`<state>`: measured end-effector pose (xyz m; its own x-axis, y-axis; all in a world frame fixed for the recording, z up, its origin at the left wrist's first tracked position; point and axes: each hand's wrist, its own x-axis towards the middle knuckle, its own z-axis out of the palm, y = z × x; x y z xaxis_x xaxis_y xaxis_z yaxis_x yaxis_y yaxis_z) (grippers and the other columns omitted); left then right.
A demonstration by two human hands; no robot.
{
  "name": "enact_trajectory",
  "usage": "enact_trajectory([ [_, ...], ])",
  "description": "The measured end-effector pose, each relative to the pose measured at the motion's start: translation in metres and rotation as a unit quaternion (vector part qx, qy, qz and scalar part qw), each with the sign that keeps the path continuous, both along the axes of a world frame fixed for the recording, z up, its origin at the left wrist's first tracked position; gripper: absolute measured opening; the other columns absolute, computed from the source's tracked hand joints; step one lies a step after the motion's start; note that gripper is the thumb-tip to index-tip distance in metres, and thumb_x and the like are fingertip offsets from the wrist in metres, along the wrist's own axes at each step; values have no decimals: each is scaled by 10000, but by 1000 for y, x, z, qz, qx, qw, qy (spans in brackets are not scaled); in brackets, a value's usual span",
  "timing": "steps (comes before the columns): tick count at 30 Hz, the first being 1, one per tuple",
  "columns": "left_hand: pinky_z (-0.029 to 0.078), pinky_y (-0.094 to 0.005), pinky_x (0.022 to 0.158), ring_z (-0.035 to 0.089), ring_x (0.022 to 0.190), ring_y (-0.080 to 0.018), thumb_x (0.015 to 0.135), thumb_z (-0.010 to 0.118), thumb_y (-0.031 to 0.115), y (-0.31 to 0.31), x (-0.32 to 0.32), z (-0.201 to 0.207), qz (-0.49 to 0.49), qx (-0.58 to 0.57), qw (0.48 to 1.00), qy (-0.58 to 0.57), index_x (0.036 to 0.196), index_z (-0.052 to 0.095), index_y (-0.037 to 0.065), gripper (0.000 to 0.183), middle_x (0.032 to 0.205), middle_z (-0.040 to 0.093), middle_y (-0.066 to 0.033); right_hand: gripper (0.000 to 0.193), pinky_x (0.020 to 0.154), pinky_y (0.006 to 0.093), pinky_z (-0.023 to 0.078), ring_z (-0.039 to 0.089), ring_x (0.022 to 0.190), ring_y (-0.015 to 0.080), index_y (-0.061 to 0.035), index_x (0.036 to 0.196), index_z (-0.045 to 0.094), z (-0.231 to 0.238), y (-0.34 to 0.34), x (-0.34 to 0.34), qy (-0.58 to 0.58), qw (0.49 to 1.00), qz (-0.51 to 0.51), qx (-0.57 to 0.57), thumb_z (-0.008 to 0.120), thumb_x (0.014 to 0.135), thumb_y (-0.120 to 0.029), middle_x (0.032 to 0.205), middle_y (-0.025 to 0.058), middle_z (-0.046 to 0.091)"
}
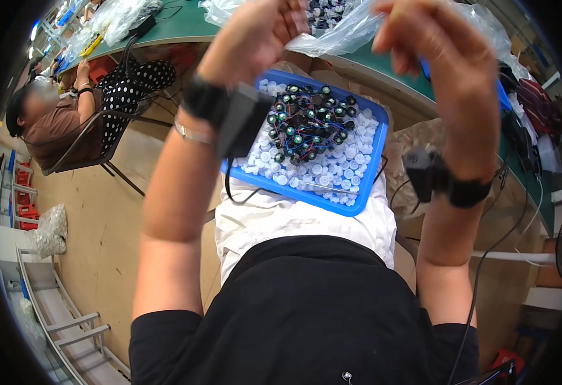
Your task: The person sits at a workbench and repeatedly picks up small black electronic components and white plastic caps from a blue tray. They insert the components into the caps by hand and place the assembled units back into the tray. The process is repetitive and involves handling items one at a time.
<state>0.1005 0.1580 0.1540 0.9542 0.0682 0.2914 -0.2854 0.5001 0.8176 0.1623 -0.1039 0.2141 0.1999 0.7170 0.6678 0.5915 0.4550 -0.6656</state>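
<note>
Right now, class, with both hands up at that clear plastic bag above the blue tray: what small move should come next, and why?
Probably tip the clear plastic bag toward the blue tray on the lap. The left hand and right hand both grip the bag's film at the table edge, small parts show inside it, and the tray directly below already holds white caps and wired dark parts.

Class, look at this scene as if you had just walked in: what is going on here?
A seated person holds up a clear plastic bag of small parts with both hands, the left hand and right hand gripping it above a blue tray on their lap. The tray holds small white caps and a tangle of dark wired components. Another person sits at the green table to the left.
</note>
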Motion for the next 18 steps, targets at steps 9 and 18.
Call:
enact_trajectory([
  [9,546,-288,705,597,812,-186,910,590,95,22,51,18,230,125,964,33,1094,510,15,216,948,573,-99,100,552,228,430,544,606,64,-14,888,653,-47,28,-7,141,981,-47,-124,611,876,-103,670,32,597],
  [18,448,-195,652,573,760,-59,969,527,257,-20,-11,1,215,240,945,57,1074,594,8,278,932,629,-12,159,589,360,492,633,681,293,-65,945,660,-186,14,-35,-191,953,-32,-233,598,799,-73,799,115,619],
])
